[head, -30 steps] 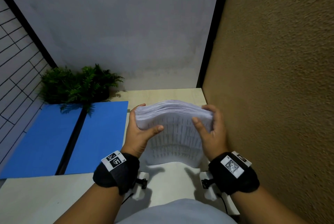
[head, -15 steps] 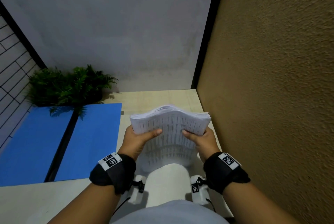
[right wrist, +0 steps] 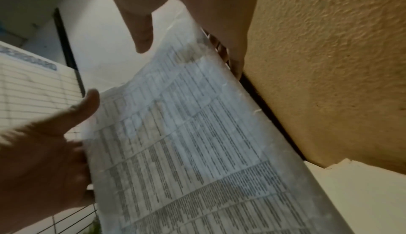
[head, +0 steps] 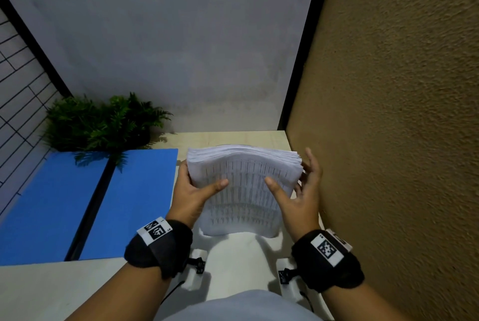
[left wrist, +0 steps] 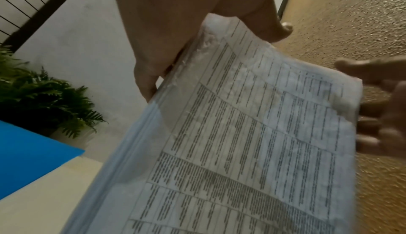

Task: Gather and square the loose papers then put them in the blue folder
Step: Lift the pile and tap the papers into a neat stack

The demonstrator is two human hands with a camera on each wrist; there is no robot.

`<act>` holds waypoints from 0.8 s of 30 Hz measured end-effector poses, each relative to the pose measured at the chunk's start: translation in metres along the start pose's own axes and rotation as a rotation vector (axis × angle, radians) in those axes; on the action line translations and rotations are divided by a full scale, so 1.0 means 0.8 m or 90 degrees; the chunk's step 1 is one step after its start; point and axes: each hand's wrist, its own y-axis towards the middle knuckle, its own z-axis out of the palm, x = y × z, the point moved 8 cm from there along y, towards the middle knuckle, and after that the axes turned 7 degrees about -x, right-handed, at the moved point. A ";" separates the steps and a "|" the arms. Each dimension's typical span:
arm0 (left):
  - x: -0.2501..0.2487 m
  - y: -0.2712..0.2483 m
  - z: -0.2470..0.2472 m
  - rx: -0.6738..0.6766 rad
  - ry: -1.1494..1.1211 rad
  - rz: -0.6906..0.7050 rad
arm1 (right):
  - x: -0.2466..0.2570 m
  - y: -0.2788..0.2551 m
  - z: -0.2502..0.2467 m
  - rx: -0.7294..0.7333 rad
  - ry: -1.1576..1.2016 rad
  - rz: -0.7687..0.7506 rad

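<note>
A thick stack of printed papers [head: 243, 191] stands tilted on its lower edge on the table, its top bowed toward me. My left hand [head: 191, 188] grips its left side, thumb on the front sheet and fingers behind. My right hand [head: 298, 191] is at the right edge with its fingers [head: 309, 162] spread and straight, thumb tip resting on the front sheet. The left wrist view shows the stack [left wrist: 241, 151] and those spread right fingers [left wrist: 377, 116]. The blue folder [head: 129, 204] lies open flat on the table, just left of the stack.
A green fern plant [head: 103, 123] stands behind the folder at the back left. A rough brown wall [head: 388, 139] rises close beside my right hand. A grey wall closes the back. The pale tabletop [head: 51, 289] runs toward me.
My right hand has loosened from gripping the stack and now has its fingers spread along the right edge. The stack has risen a little. My left hand keeps its grip.
</note>
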 end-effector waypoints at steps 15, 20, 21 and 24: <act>-0.032 0.003 0.005 -0.026 0.007 0.083 | 0.011 0.017 0.014 -0.021 -0.151 -0.001; -0.015 0.000 0.011 0.021 0.014 0.046 | 0.019 0.020 0.022 0.008 -0.177 -0.050; -0.011 0.001 0.011 0.026 0.013 0.035 | 0.016 0.022 0.020 -0.004 -0.178 -0.043; -0.006 0.000 0.014 0.055 0.041 0.021 | 0.011 0.028 0.013 -0.034 -0.176 -0.013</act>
